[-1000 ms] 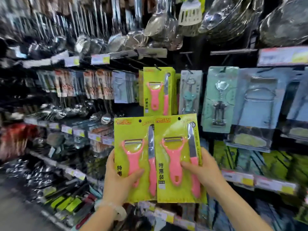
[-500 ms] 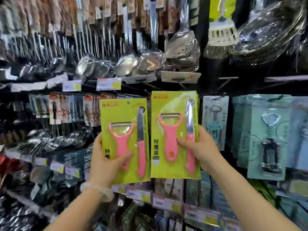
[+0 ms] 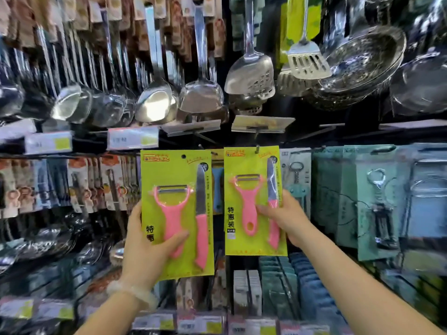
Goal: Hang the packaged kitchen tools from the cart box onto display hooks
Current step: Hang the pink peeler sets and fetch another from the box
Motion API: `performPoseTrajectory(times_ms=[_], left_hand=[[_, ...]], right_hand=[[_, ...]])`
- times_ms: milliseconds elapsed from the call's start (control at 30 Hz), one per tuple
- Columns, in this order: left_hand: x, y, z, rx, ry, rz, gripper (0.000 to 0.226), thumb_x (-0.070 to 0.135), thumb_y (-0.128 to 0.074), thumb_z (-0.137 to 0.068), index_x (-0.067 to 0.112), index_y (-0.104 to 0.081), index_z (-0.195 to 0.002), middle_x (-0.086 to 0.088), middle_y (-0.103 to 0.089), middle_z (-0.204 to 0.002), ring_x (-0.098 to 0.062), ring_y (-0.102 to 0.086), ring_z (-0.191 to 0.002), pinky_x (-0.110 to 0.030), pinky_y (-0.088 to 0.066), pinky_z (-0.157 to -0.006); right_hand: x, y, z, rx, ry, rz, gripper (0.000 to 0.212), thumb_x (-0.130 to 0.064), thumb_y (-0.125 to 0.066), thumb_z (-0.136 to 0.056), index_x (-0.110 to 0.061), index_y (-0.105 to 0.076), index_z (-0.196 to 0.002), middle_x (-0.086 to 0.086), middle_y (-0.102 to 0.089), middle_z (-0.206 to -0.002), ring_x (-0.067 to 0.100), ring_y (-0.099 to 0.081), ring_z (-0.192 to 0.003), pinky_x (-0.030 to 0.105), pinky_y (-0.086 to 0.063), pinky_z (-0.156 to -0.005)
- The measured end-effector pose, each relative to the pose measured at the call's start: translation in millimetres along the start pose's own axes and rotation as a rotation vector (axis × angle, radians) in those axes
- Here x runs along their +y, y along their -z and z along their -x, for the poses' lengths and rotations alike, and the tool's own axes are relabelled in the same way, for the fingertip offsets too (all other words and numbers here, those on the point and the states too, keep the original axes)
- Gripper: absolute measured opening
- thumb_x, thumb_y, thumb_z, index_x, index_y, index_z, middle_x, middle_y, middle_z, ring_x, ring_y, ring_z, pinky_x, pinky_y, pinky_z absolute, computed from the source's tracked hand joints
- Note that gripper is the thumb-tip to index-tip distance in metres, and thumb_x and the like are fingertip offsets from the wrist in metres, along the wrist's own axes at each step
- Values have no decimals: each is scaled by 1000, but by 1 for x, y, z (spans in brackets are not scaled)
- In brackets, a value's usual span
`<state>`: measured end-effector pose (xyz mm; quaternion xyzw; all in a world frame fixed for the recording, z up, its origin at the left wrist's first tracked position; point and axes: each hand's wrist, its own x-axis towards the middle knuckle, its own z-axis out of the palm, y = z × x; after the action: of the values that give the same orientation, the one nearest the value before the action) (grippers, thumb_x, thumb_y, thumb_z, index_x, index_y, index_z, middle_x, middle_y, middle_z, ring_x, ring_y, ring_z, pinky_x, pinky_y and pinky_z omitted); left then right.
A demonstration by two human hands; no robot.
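In my right hand [image 3: 287,213] I have a lime-green card pack holding a pink Y-shaped peeler and a pink-handled paring knife [image 3: 254,201]; thumb across the front by the knife handle, fingers curled behind the right edge, a firm pinch. Half a second ago this pack sat lower and close beside the other one. Now it has risen, and its top edge is level with the tip of a thin metal display hook [image 3: 257,149], which shows right at the punched hole. I judge the hook is at or just entering the hole, though I cannot tell whether it is through.

My left hand [image 3: 150,247] grips a second, identical lime-green peeler-and-knife pack [image 3: 177,213], thumb pressed over the peeler handle, fingers behind the left edge. It has come up as well but sits lower and has drawn apart from the first, with a clear gap between them. Its hang hole is free of any hook, so it waits its turn.

For the task, that means one pack is at the point of hanging and one is held in reserve. Next I would push the right pack back along the hook, then let go.

Behind the gap more green packs seem to hang already. To the right hang pale teal cards with corkscrews [image 3: 382,201]; to the left, rows of narrow carded tools [image 3: 79,184]. Above are price tags [image 3: 131,139], steel ladles [image 3: 157,102], a slotted turner [image 3: 307,61] and a perforated steel colander [image 3: 362,61]. The cart box is not in view.
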<state>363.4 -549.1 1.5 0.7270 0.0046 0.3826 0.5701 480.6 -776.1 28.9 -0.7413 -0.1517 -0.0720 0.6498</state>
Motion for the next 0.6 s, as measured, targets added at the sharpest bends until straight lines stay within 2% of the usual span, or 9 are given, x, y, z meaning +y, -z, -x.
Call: performPoseTrajectory(times_ms=[67, 133, 200, 267, 333, 400, 433, 500, 600], left_hand=[[-3, -3, 1, -48, -5, 19, 110, 20, -84, -56, 28, -21, -146, 12, -35, -140, -11, -35, -129, -44, -30, -110], [-6, -12, 4, -94, 24, 53, 107, 16, -84, -60, 28, -21, -146, 14, -33, -131, -4, -30, -121, -38, -28, -109], [-10, -26, 7, -142, 30, 73, 105, 13, -84, -60, 27, -23, -144, 14, -36, -130, -4, -33, -122, -31, -29, -106], [-13, -44, 10, -179, 23, 68, 104, 16, -86, -58, 29, -27, -142, 16, -44, -131, -8, -41, -124, -29, -34, -103], [-9, -62, 14, -220, 25, 76, 105, 27, -87, -55, 33, -27, -141, 22, -47, -128, -7, -45, -122, -30, -38, -101], [-3, -79, 16, -247, 1, 100, 106, 36, -86, -57, 35, -24, -143, 18, -45, -135, -8, -44, -126, -36, -39, -104], [1, -87, 16, -253, -18, 101, 104, 33, -85, -61, 34, -22, -145, 16, -41, -140, -8, -40, -130, -35, -36, -107], [9, -99, 14, -262, -66, 111, 99, 25, -79, -71, 32, -16, -147, 20, -29, -143, 0, -27, -133, -23, -23, -108], [20, -111, 5, -284, -53, 123, 97, 24, -73, -78, 32, -7, -148, 24, -24, -132, 7, -18, -125, -17, -17, -101]], right_hand=[[-2, -3, 0, 72, 9, 186, 47, -26, -74, -77, -16, -46, -113, -3, -56, -106, 19, -56, -105, 37, -46, -92], [-3, -5, 8, 224, 96, 322, 75, -37, -75, -75, -15, -34, -134, -4, -45, -119, 14, -47, -111, 33, -41, -99], [-10, -9, 29, 307, 228, 288, 72, -36, -71, -78, -20, -32, -137, -4, -40, -121, 9, -45, -107, 25, -37, -95], [-13, -13, 46, 167, 305, 208, 63, -39, -69, -78, -37, -33, -131, -4, -49, -119, 8, -53, -103, 26, -44, -92], [-13, -18, 60, 14, 284, 246, 76, -49, -70, -73, -53, -22, -132, -11, -51, -120, 5, -56, -111, 24, -49, -92], [-12, -15, 63, 1, 279, 254, 90, -38, -71, -77, -53, -8, -139, -27, -46, -119, -15, -48, -115, 7, -44, -87], [-13, -11, 62, 38, 279, 242, 91, -32, -70, -80, -50, -5, -141, -32, -40, -127, -22, -43, -114, 5, -40, -89], [-18, 0, 55, 112, 312, 246, 91, -30, -68, -82, -49, -4, -143, -28, -23, -146, -11, -26, -129, 22, -32, -107], [-28, 8, 40, 154, 313, 269, 90, -25, -67, -84, -40, -4, -147, -24, -19, -149, -2, -25, -132, 29, -29, -110]])
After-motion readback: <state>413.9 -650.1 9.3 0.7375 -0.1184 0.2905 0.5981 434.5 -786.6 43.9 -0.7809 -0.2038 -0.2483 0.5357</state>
